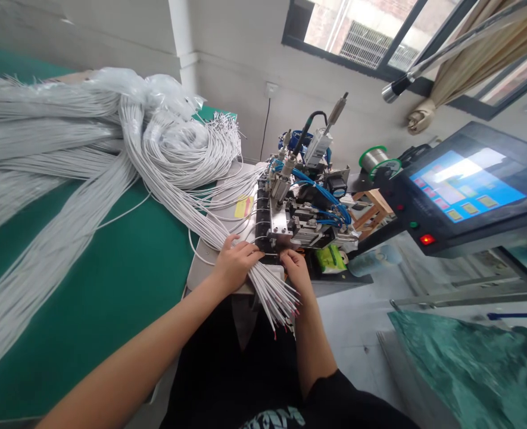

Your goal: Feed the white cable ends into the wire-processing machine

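Note:
A thick bundle of white cables point(274, 292) runs across the front of a wire-processing machine point(290, 208), its cut ends fanned out with small reddish tips. My left hand point(236, 263) lies over the bundle, fingers bent and closed around a single white cable point(270, 255) at the machine's front edge. Close to that cable's end, my right hand point(296, 269) is closed in a pinch, just below the metal block of the machine. The fingertips partly hide what they grip. Several separate cables lie side by side in the machine's black feed strip point(262, 208).
Large heaps of white cables point(44, 149), partly in plastic, cover the green table point(124, 256) at left. A control screen point(468, 185) on an arm stands at right, beside a wire spool point(377, 161). A green packet point(330, 260) lies below the machine.

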`<state>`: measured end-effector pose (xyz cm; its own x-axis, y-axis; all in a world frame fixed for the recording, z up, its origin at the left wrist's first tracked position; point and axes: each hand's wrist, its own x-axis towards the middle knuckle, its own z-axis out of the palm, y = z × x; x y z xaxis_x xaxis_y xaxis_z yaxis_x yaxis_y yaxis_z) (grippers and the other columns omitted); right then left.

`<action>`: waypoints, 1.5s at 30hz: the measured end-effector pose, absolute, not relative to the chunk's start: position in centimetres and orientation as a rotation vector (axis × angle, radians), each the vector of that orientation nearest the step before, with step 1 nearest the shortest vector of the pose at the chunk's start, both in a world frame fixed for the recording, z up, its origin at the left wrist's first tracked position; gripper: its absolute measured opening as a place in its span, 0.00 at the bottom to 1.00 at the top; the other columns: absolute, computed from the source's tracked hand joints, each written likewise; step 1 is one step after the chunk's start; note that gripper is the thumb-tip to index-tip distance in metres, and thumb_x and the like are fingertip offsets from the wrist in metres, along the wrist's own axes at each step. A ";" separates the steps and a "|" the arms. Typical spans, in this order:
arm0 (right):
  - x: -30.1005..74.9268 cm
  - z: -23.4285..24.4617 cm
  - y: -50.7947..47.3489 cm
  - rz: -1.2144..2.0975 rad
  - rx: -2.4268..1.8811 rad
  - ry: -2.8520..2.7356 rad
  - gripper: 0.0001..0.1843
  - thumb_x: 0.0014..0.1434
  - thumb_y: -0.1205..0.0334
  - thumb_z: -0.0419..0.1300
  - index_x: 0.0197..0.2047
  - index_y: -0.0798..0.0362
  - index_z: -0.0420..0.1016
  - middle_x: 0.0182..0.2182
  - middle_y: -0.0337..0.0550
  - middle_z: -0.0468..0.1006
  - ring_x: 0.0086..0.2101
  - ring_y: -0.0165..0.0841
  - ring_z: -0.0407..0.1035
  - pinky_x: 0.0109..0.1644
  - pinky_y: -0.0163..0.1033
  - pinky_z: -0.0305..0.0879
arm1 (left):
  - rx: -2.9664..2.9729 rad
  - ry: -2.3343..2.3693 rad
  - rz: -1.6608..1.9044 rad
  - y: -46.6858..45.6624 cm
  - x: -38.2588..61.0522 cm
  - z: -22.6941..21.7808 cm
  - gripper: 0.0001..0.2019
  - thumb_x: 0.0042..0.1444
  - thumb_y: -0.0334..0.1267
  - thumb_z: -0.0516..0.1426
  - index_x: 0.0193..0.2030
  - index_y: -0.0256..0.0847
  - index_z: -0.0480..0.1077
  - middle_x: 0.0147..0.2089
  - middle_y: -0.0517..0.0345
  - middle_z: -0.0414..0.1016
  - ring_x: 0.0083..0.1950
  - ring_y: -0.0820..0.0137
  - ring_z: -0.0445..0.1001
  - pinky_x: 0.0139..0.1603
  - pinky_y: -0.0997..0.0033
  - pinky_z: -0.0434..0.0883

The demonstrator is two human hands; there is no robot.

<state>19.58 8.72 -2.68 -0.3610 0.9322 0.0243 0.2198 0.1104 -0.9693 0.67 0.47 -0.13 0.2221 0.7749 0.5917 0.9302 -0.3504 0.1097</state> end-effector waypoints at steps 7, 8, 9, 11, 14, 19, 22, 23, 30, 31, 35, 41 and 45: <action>19.6 -4.8 9.1 1.473 -1.170 -1.545 0.17 0.52 0.48 0.56 0.22 0.51 0.60 0.18 0.32 0.55 0.20 0.25 0.49 0.22 0.32 0.49 | -2.238 -1.640 -0.856 0.3 0.7 0.1 0.14 0.56 0.26 0.51 0.42 0.44 0.73 0.39 0.57 0.79 0.41 0.66 0.75 0.56 0.54 0.57; 19.7 -4.9 9.0 1.472 -1.158 -1.549 0.18 0.53 0.47 0.56 0.22 0.52 0.61 0.18 0.32 0.56 0.20 0.25 0.49 0.23 0.32 0.49 | -2.238 -1.648 -0.860 0.2 0.7 0.1 0.14 0.55 0.26 0.52 0.42 0.44 0.73 0.39 0.57 0.79 0.41 0.66 0.75 0.56 0.53 0.57; 19.8 -4.9 8.9 1.460 -1.151 -1.556 0.19 0.53 0.46 0.56 0.22 0.52 0.61 0.18 0.32 0.57 0.20 0.25 0.50 0.23 0.32 0.50 | -2.238 -1.660 -0.865 0.2 0.6 0.1 0.14 0.54 0.26 0.52 0.42 0.44 0.73 0.39 0.57 0.79 0.41 0.66 0.75 0.56 0.53 0.57; 20.1 -4.9 8.5 1.397 -1.168 -1.579 0.21 0.55 0.44 0.56 0.23 0.52 0.63 0.18 0.32 0.58 0.20 0.26 0.51 0.24 0.32 0.51 | -2.233 -1.676 -0.885 0.1 0.5 0.1 0.14 0.53 0.26 0.53 0.42 0.44 0.74 0.39 0.56 0.79 0.41 0.64 0.75 0.56 0.52 0.57; 21.2 -4.7 7.9 1.209 -1.244 -1.658 0.21 0.57 0.44 0.55 0.23 0.53 0.66 0.17 0.33 0.61 0.21 0.27 0.56 0.26 0.33 0.54 | -2.217 -1.693 -0.904 -0.1 0.2 0.0 0.15 0.52 0.28 0.54 0.44 0.44 0.74 0.45 0.53 0.79 0.46 0.61 0.74 0.57 0.50 0.57; 25.4 -4.9 8.3 0.579 -1.573 -1.714 0.18 0.59 0.48 0.52 0.30 0.53 0.75 0.25 0.42 0.75 0.27 0.35 0.66 0.33 0.37 0.61 | -2.175 -1.734 -0.879 -0.3 0.0 -0.5 0.17 0.54 0.30 0.53 0.50 0.43 0.73 0.55 0.49 0.76 0.55 0.56 0.71 0.58 0.48 0.57; 28.7 -5.3 9.6 0.196 -1.752 -1.707 0.15 0.58 0.55 0.52 0.37 0.55 0.76 0.32 0.50 0.78 0.35 0.42 0.69 0.40 0.43 0.63 | -2.203 -1.731 -0.853 -0.2 -0.1 -0.6 0.18 0.54 0.32 0.53 0.51 0.43 0.73 0.56 0.49 0.75 0.56 0.55 0.71 0.58 0.49 0.57; 29.7 -5.5 10.2 0.097 -1.777 -1.717 0.16 0.57 0.57 0.53 0.41 0.57 0.76 0.36 0.54 0.78 0.38 0.44 0.69 0.44 0.45 0.62 | -2.208 -1.733 -0.846 -0.2 -0.1 -0.6 0.18 0.53 0.32 0.54 0.51 0.44 0.73 0.55 0.49 0.75 0.56 0.55 0.71 0.58 0.49 0.57; 33.0 -6.5 14.0 0.019 -1.772 -1.878 0.29 0.57 0.61 0.54 0.60 0.64 0.62 0.48 0.61 0.74 0.50 0.48 0.66 0.52 0.49 0.61 | -2.219 -1.753 -0.800 -0.1 -0.3 -0.7 0.16 0.54 0.33 0.53 0.49 0.44 0.73 0.53 0.50 0.76 0.53 0.57 0.72 0.57 0.50 0.57; 33.0 -6.7 14.3 0.058 -1.775 -1.899 0.29 0.56 0.61 0.55 0.60 0.65 0.62 0.47 0.61 0.74 0.49 0.48 0.66 0.52 0.48 0.61 | -2.219 -1.754 -0.793 -0.2 -0.4 -0.7 0.16 0.54 0.34 0.53 0.49 0.44 0.73 0.53 0.50 0.76 0.53 0.57 0.72 0.57 0.50 0.57; 32.6 -7.5 14.8 0.094 -1.876 -1.878 0.30 0.56 0.58 0.58 0.58 0.67 0.63 0.50 0.66 0.73 0.49 0.49 0.68 0.51 0.48 0.62 | -2.228 -1.751 -0.806 -0.2 -0.4 -0.7 0.16 0.54 0.34 0.53 0.48 0.46 0.74 0.53 0.51 0.76 0.53 0.58 0.72 0.58 0.52 0.57; 32.2 -7.8 14.3 0.044 -1.993 -1.902 0.32 0.56 0.57 0.61 0.59 0.67 0.64 0.50 0.64 0.74 0.50 0.50 0.68 0.54 0.46 0.58 | -2.253 -1.789 -0.802 -0.3 -0.5 -0.6 0.17 0.53 0.34 0.52 0.49 0.44 0.74 0.51 0.50 0.77 0.53 0.57 0.72 0.59 0.50 0.57; 31.6 -8.0 14.2 -0.012 -2.073 -1.891 0.33 0.55 0.58 0.63 0.60 0.65 0.63 0.53 0.63 0.72 0.53 0.49 0.65 0.57 0.46 0.55 | -2.285 -1.820 -0.762 -0.3 -0.5 -0.4 0.17 0.54 0.34 0.51 0.49 0.44 0.74 0.51 0.50 0.77 0.54 0.56 0.72 0.59 0.49 0.56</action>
